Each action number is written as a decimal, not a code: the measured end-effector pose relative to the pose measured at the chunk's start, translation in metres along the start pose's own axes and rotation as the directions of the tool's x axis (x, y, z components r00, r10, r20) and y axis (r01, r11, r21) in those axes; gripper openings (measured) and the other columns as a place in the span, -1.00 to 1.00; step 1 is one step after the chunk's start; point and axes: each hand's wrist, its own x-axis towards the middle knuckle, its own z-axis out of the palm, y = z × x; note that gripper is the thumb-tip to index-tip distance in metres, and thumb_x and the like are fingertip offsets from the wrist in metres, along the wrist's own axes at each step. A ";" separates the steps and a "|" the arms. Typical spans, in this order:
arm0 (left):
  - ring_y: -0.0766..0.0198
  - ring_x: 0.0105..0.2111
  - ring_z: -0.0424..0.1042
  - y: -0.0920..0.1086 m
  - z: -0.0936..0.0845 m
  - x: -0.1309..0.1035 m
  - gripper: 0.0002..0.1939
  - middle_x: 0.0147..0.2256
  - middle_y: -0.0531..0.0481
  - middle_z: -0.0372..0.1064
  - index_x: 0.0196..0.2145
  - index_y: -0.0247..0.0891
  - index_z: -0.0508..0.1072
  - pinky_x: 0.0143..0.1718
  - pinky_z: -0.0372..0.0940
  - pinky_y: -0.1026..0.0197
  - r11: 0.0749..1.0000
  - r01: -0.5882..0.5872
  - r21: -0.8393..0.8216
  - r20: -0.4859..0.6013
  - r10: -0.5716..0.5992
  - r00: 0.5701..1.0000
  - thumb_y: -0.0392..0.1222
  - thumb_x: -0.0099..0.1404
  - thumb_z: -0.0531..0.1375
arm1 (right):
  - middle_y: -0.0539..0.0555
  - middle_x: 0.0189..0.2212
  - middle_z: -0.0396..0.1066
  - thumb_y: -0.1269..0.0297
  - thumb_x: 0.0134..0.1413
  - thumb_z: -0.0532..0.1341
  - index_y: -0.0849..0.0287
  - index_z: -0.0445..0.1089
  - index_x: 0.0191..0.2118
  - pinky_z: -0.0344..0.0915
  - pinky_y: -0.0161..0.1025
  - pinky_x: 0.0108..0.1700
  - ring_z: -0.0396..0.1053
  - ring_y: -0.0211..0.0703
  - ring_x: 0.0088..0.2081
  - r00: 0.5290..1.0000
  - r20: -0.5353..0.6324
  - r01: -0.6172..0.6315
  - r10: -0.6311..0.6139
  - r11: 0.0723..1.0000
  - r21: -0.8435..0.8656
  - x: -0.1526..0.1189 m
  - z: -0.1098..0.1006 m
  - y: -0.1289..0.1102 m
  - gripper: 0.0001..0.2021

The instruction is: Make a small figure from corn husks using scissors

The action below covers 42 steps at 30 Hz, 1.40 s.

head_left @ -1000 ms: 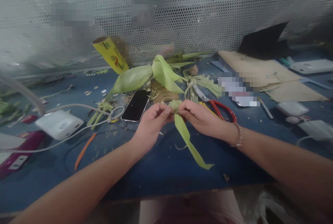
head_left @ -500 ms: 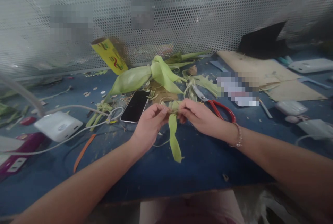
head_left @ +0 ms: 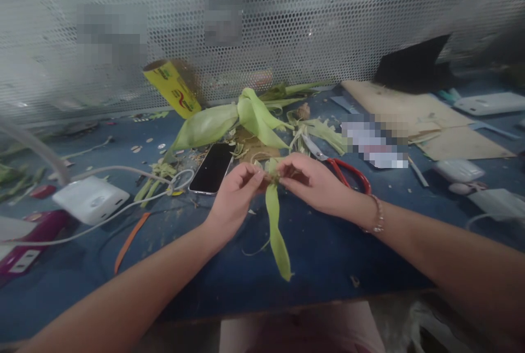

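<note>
Now, corn-husk strip: this pale green length (head_left: 274, 221) is at the centre of the blue table (head_left: 324, 265), its bunched end (head_left: 273, 170) up between the two hands and its loose part stretching out below them. Whether that loose part lies on the table or hangs just above it, I can't tell.

Left hand: thumb and forefinger are pinched together on the bunched end; the hand (head_left: 235, 191) sits just beside the black-screened smartphone (head_left: 212, 168).

Right hand: thumb and fingers stand apart, leaving a narrow gap, with their tips at the bunched end; whether the hand (head_left: 315, 180) grips any fibre is too blurred to tell. The red-handled scissors (head_left: 322, 156) lie just beyond it.

Just changed: a second ago the strip slanted off to the right; now it drops nearly straight, and the right fingers have parted slightly. That suggests the grip is being reset around the bunched end, with the left hand doing the steadying.

Strip's direction: the long axis runs from the fingertips toward the person, drifting a little right; the free tip points at the near table edge.

Loose thread: a thin curl (head_left: 255, 253) trails left of the strip.

Beyond the hands: a larger folded husk (head_left: 262, 120), tilted yellow tube (head_left: 174, 90) and perforated panel (head_left: 287, 24).
</note>
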 end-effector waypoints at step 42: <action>0.39 -0.50 0.30 0.002 -0.003 -0.004 -0.94 -0.53 0.11 0.32 -0.49 -0.26 0.39 -0.40 0.21 0.29 0.880 -0.157 0.449 0.154 0.097 0.983 -0.24 0.06 0.22 | -0.02 -0.50 0.40 0.37 -0.02 0.22 0.17 0.41 -0.49 0.26 -0.32 -0.31 0.33 -0.28 -0.39 0.982 -0.151 -0.100 0.116 0.989 0.106 -0.002 0.004 -0.019 -0.92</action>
